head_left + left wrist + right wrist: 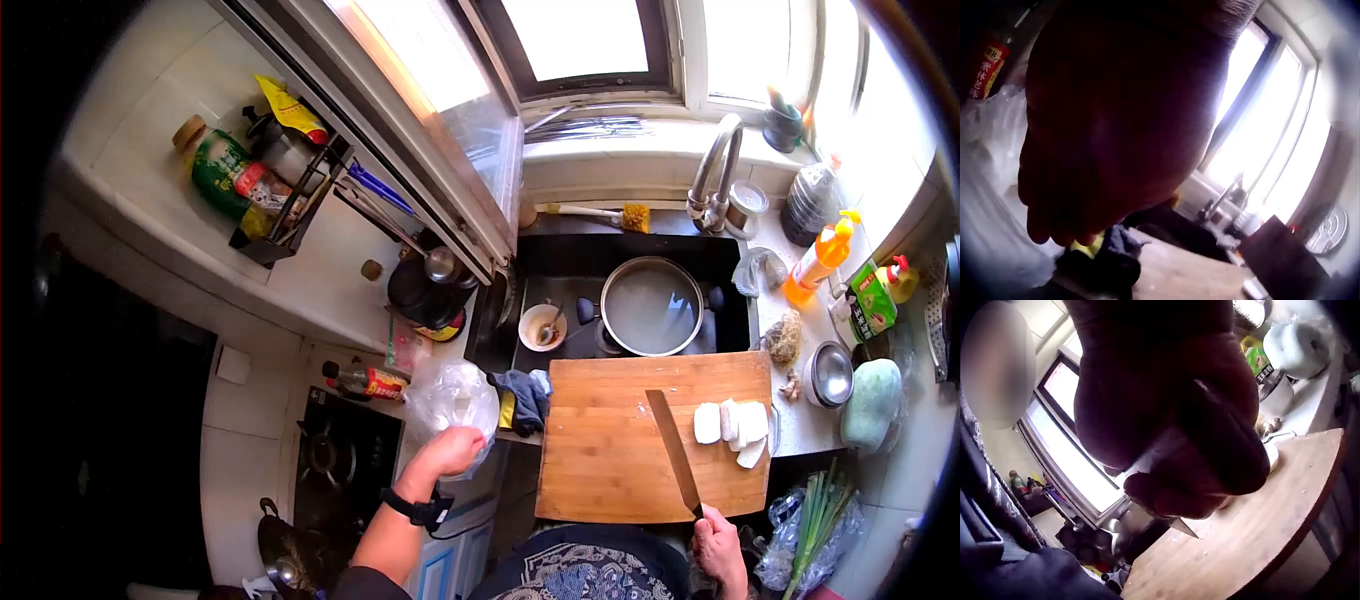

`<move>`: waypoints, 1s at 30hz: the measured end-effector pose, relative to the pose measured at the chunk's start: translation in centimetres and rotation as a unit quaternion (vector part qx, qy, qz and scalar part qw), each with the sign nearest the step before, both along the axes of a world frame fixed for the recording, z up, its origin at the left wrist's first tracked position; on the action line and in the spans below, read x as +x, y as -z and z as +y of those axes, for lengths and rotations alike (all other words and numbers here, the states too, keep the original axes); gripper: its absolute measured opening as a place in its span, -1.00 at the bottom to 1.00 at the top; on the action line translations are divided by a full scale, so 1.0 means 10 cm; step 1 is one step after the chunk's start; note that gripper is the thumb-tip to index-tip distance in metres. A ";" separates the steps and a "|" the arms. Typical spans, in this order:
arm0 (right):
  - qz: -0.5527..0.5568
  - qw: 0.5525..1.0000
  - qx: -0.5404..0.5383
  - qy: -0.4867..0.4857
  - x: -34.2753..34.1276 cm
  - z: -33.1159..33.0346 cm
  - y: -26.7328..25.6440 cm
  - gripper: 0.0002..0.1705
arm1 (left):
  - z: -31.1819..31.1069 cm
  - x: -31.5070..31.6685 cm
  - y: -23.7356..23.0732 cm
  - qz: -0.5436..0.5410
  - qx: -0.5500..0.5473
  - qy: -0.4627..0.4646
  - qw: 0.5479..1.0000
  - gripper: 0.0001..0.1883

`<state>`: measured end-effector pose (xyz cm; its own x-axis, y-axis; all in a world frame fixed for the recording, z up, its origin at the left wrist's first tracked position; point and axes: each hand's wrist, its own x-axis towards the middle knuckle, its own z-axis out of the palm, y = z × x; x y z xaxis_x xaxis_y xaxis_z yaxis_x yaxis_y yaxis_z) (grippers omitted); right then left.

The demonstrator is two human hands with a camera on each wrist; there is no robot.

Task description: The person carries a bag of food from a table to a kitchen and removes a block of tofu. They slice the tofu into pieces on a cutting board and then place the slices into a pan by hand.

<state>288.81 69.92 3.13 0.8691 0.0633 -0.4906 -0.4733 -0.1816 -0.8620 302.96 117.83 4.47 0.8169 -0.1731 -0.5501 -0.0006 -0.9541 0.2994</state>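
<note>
Board edges: the pale-brown rectangular wooden cutting board (590,460) overlaps the near side of the black rectangular sink (560,265); its near edge lies close to the person's body, and a crumpled blue-grey cloth (532,392) sits just beside its left edge.
Board room: a broad stretch of wood shows left of the blade; several white, smooth-sided pieces (735,427) cluster near the right edge.
Tabletop strip: right of the board, the pale tabletop (807,425) carries a round silver metal bowl (832,374).
Knife: the long, broad-bladed metal knife (673,450) slants over the board, left of the white pieces; whether its blade touches wood cannot be told.
Right hand: the fingers of the right hand (718,552) wrap the knife's handle at the board's near edge.
Left hand: the left hand (455,450), well apart from the right, is at the translucent white plastic bag (455,392), left of the cloth; whether it pinches the plastic cannot be told.
</note>
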 end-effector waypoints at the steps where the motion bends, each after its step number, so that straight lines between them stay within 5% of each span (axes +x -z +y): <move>1: -0.006 1.000 -0.014 -0.010 0.02 0.00 -0.01 -0.32 | 0.11 -0.04 0.09 -0.014 0.020 0.009 1.000 -0.80; 8: 0.011 1.000 -0.023 -0.006 0.07 0.03 -0.01 -0.45 | 0.44 -0.09 0.18 -0.287 0.137 -0.009 0.948 -0.70; 12: 0.020 1.000 -0.022 0.001 0.07 0.02 0.05 -0.51 | 0.27 0.05 -0.09 -0.188 0.228 -0.075 0.952 -0.43; 19: -0.061 0.989 -0.129 -0.045 0.01 -0.01 0.13 -0.58 | 0.51 -0.02 0.21 -0.309 0.226 -0.018 0.924 -0.54; 24: -0.017 0.992 -0.115 -0.041 0.06 0.04 -0.01 -0.58 | 0.60 -0.12 0.07 -0.333 0.209 0.056 0.918 -0.65; 30: -0.042 0.987 -0.148 -0.053 0.02 0.02 0.18 -0.61 | 0.71 -0.24 0.03 -0.325 0.225 0.022 0.918 -0.78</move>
<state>288.97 70.12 1.30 0.9035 0.0205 -0.4281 -0.3676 -0.4768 -0.7985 300.60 124.90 4.21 0.9956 -0.0893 0.0271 -0.0820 -0.9758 -0.2025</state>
